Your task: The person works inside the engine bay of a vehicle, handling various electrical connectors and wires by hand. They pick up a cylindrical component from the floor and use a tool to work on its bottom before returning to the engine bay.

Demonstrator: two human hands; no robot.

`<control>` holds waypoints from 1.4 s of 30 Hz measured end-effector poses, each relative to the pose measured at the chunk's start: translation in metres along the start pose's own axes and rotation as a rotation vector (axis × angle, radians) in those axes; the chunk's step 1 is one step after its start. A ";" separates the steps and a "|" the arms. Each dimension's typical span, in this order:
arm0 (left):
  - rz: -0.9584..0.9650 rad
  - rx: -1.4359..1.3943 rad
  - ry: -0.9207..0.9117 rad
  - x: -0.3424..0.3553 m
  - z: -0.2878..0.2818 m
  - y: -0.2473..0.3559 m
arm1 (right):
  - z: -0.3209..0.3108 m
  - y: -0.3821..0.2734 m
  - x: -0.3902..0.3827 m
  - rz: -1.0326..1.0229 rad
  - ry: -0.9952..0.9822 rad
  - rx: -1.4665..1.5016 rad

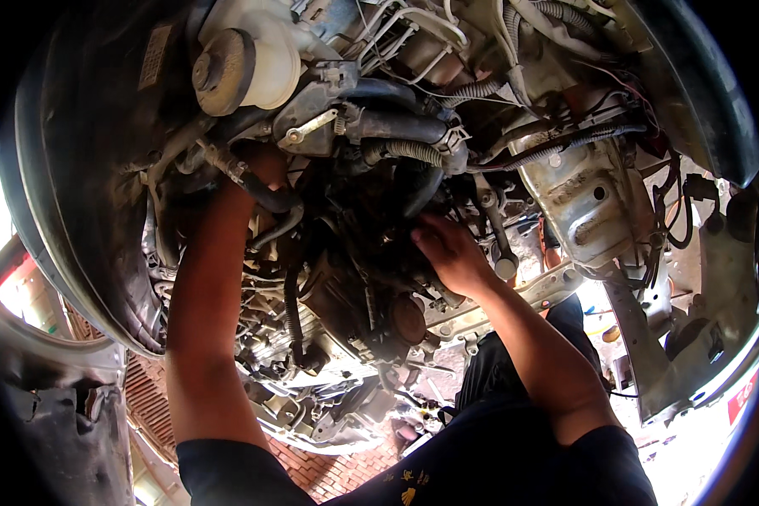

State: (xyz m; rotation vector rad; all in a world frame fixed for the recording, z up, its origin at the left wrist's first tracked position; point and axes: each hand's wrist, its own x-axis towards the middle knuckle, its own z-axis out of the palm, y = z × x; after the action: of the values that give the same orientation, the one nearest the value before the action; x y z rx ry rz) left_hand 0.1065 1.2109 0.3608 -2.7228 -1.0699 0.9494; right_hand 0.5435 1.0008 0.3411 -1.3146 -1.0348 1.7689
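My left arm reaches up into the engine bay, and my left hand (266, 164) goes in among dark hoses, its fingers hidden. Across its wrist lies a bent black hose (270, 196). Close above it sits a pale metal lever (312, 126) with a spring. From the right, my right hand (451, 253) reaches into the dark middle of the engine (337, 291). Its fingers look curled, with the tips lost in shadow, so what they grip cannot be made out. Just above that hand hangs a curved black hose (423, 190).
A whitish fluid reservoir (277, 63) with a dark-rimmed cap stands at upper left. A thick black hose (396, 126) and a corrugated tube (409, 152) cross above my hands. At right are a bare metal panel (594, 202) and loose wiring (683, 211). Brick flooring (346, 468) shows below.
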 end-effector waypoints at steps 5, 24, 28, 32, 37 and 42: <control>0.034 0.000 0.072 -0.002 -0.015 0.009 | -0.013 0.007 0.017 0.079 -0.302 0.100; -0.094 -0.122 -0.579 0.023 -0.076 0.025 | -0.014 0.030 0.021 0.157 -0.285 0.127; -0.059 -0.242 -0.837 0.021 -0.078 0.016 | -0.013 0.007 0.019 0.151 -0.262 0.163; 0.058 0.047 0.002 -0.028 -0.055 0.015 | -0.010 -0.004 0.019 0.268 -0.310 0.403; 0.011 0.108 0.022 -0.023 -0.069 0.024 | -0.006 0.000 0.019 0.262 -0.259 0.452; -0.076 0.060 -0.133 0.004 -0.085 0.052 | -0.004 0.020 0.019 0.273 -0.182 0.454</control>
State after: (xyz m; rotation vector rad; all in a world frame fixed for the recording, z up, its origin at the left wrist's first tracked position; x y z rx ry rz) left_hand 0.1879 1.1869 0.4132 -2.5834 -1.1377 1.1440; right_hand 0.5412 1.0098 0.3145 -1.0563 -0.5087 2.2003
